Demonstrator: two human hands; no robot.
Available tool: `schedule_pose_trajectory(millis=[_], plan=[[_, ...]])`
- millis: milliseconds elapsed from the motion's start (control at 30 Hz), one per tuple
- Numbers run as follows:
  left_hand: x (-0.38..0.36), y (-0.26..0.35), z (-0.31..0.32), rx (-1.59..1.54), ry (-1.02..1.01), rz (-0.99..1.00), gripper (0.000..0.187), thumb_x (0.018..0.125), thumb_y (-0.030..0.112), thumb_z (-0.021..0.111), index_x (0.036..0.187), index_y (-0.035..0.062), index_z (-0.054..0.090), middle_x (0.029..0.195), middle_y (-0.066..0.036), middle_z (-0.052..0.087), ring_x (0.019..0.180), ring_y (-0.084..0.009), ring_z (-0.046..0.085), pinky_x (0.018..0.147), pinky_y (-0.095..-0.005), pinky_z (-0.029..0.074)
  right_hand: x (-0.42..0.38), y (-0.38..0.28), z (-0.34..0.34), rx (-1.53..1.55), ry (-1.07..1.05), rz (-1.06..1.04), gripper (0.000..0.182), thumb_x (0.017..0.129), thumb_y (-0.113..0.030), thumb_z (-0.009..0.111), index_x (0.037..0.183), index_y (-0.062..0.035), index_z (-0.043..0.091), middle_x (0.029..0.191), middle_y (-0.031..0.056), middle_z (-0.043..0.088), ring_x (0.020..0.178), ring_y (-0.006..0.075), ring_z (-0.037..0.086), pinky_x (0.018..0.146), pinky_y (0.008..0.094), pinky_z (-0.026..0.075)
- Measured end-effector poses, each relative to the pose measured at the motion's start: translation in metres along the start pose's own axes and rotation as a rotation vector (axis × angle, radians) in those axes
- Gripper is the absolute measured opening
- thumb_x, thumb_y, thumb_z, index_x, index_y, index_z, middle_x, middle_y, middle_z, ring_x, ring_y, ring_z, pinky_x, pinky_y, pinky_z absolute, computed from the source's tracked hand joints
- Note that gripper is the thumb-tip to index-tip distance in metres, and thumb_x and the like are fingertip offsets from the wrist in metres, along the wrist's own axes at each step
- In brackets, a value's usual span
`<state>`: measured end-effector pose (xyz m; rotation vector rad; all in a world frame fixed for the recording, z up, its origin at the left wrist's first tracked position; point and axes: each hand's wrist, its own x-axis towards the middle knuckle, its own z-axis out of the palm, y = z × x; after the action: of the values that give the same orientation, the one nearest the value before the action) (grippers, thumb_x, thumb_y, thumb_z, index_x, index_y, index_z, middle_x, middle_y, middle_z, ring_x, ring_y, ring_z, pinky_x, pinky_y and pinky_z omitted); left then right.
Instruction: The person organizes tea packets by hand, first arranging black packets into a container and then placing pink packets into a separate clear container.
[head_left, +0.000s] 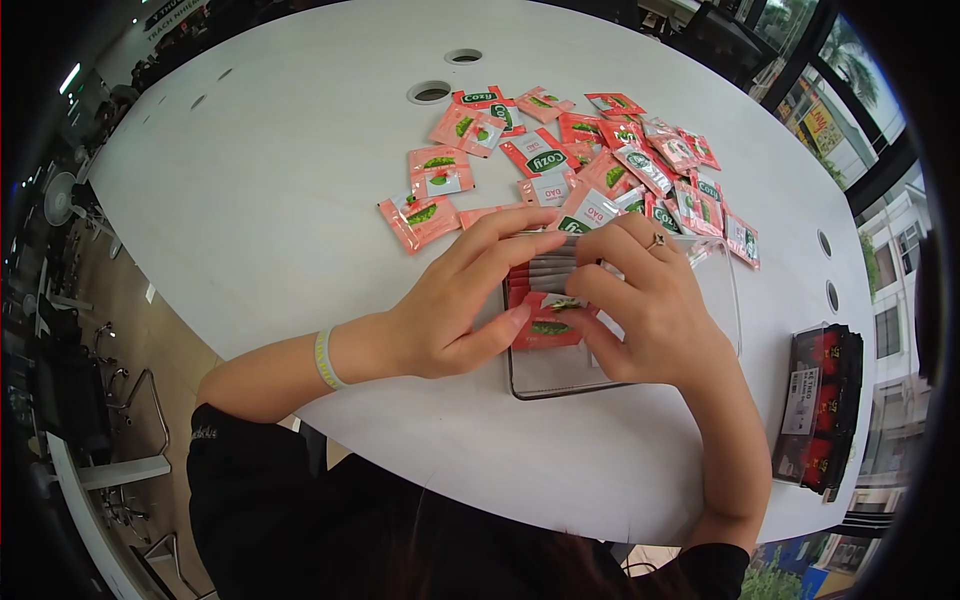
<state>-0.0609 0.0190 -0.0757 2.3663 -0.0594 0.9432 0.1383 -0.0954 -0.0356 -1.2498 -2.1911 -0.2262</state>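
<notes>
A clear plastic box (pixel 520 383) stands near the table's front edge, with a row of packed sachets (pixel 545 270) on edge in its far part. In front of that row is a red tea sachet (pixel 540 333), its green print facing up. My right hand (pixel 640 300), a ring on one finger, pinches the sachet's right side between thumb and fingertip. My left hand (pixel 455 290) reaches over the box's left side. Its fingers are stretched toward the far rim, and its thumb tip touches the sachet's left edge.
Loose red and pink tea sachets (pixel 540 153) lie scattered beyond the box. At the right table edge sits a clear-fronted pack (pixel 820 410) with black and red contents. Round cable holes (pixel 430 92) are set in the white table (pixel 270 150).
</notes>
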Motion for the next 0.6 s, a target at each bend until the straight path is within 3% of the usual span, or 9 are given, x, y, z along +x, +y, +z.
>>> schedule_pose_trajectory(millis=[67,200,367,500,567,600], plan=[[-0.0014,-0.0003,0.0017,-0.012,-0.001,-0.009,0.054,0.084,0.007,0.056,0.136,-0.0011,0.046,0.141,-0.02,0.04,0.13,-0.035,0.041,0.108,-0.0433,0.035,0.0006,-0.0016,-0.0004,-0.021,-0.052,0.009,0.023,0.061,-0.006,0.071,0.081,-0.0065,0.058,0.107,0.0088,0.057,0.092,0.0271,0.053,0.078,0.0382,0.044],[-0.0007,0.0017,0.0008,-0.038,-0.021,-0.042,0.057,0.083,0.009,0.057,0.137,-0.0011,0.042,0.144,-0.021,0.036,0.133,-0.036,0.038,0.109,-0.044,0.034,0.0012,-0.0031,0.002,-0.063,-0.015,0.028,0.029,0.062,-0.011,0.074,0.087,-0.0075,0.058,0.115,0.0108,0.054,0.103,0.0285,0.052,0.084,0.0392,0.043],[-0.0019,0.0021,0.0011,-0.043,-0.025,-0.061,0.059,0.084,0.009,0.057,0.139,-0.0009,0.038,0.145,-0.021,0.035,0.134,-0.0363,0.037,0.11,-0.0442,0.033,0.0019,-0.0067,-0.0018,-0.056,-0.106,0.09,0.062,0.057,-0.029,0.084,0.109,-0.0098,0.056,0.132,0.0132,0.047,0.12,0.0327,0.047,0.096,0.0452,0.038],[-0.001,0.0035,0.0013,-0.06,-0.008,-0.076,0.062,0.085,0.009,0.057,0.142,-0.0004,0.035,0.146,-0.021,0.035,0.134,-0.0355,0.037,0.11,-0.0435,0.032,0.0049,-0.0105,-0.0051,-0.236,-0.165,0.077,0.076,0.055,-0.033,0.086,0.119,-0.0132,0.052,0.136,0.014,0.044,0.124,0.0335,0.046,0.102,0.0522,0.032],[-0.0032,0.0034,0.0043,-0.11,-0.009,-0.09,0.064,0.084,0.01,0.058,0.143,-0.0003,0.034,0.145,-0.021,0.036,0.134,-0.0347,0.038,0.11,-0.0426,0.033,0.0046,-0.0101,-0.0041,-0.264,-0.185,0.094,0.078,0.053,-0.032,0.086,0.12,-0.014,0.051,0.137,0.0142,0.044,0.122,0.0323,0.049,0.103,0.0515,0.032],[-0.0039,0.004,0.0045,-0.165,-0.018,-0.123,0.066,0.084,0.01,0.06,0.143,-0.0003,0.032,0.145,-0.021,0.038,0.133,-0.0338,0.04,0.11,-0.0417,0.034,0.0049,-0.0092,-0.0039,-0.262,-0.186,0.079,0.081,0.052,-0.03,0.086,0.123,-0.0131,0.05,0.136,0.0142,0.046,0.112,0.0293,0.056,0.1,0.0485,0.036]])
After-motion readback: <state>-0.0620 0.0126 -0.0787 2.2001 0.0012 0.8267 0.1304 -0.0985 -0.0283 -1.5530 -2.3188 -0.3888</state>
